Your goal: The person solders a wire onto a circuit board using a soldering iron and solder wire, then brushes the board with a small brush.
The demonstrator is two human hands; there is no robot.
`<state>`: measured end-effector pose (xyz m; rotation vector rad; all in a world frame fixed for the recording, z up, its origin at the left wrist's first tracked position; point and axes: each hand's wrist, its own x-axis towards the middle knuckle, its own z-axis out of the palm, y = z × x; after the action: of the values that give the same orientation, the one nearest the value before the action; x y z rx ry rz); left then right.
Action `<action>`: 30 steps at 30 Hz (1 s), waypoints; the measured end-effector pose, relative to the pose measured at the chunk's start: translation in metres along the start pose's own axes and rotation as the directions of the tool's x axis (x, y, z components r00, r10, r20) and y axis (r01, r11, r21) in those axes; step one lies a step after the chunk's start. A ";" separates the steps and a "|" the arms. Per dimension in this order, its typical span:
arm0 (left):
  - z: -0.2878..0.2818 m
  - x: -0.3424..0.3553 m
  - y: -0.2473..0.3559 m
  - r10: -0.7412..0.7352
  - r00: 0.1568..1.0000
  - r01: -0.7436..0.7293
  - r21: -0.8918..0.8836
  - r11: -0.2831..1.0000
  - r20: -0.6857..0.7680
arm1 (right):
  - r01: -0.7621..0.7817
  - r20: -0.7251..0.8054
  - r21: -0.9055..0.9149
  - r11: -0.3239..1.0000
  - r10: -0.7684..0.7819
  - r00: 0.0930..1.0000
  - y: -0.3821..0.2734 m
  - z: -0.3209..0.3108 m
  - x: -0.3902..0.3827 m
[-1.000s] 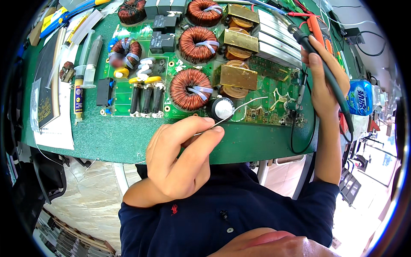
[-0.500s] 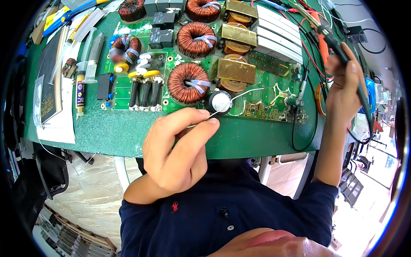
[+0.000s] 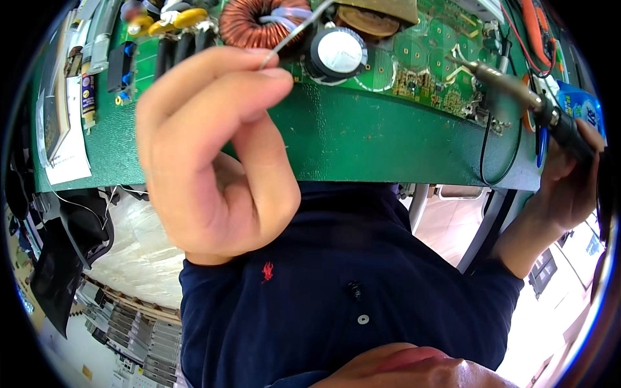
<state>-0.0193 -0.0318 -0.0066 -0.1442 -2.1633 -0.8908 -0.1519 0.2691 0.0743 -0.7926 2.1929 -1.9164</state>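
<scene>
My left hand (image 3: pixel 213 145) is raised over the near edge of the green bench, thumb and forefinger pinching a thin silvery solder wire (image 3: pixel 296 32). The wire slants up and right, in front of a copper-wound toroid coil (image 3: pixel 242 22). Just right of those fingertips, a round black capacitor with a silver top (image 3: pixel 336 53) stands at the near edge of the green circuit board (image 3: pixel 427 61). At the right, my right hand (image 3: pixel 569 178) is closed round the dark handle of a soldering iron (image 3: pixel 527 97). Its tip points left over the board's right part, touching or just above it; I cannot tell which.
On the bench's left lie a small labelled syringe (image 3: pixel 88 97) and papers (image 3: pixel 68 158). A black cable (image 3: pixel 484 158) loops near the right front edge. Orange-handled tool (image 3: pixel 533 32) and blue packet (image 3: pixel 579 107) lie at the far right.
The view has shifted, so the board sits higher. My left hand appears nearer and larger, still pinching the solder wire. My right hand has come lower, and the iron's tip now points left over the board.
</scene>
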 end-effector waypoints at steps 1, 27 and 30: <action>0.001 -0.001 0.001 0.000 1.000 0.000 0.015 1.000 0.000 | -0.004 -0.051 -0.108 0.994 -0.002 0.999 -0.002 0.005 -0.006; -0.002 0.000 -0.001 0.053 0.995 -0.058 0.048 0.997 0.083 | 0.161 0.328 -0.278 0.947 -0.063 0.942 0.005 -0.003 -0.013; 0.002 -0.002 0.002 0.024 0.999 -0.026 0.030 0.999 0.047 | 0.150 0.358 -0.258 0.954 -0.050 0.932 0.005 -0.002 -0.011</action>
<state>-0.0181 -0.0287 -0.0078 -0.1777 -2.2122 -0.8470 -0.1447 0.2766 0.0675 -1.2076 2.2550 -1.3752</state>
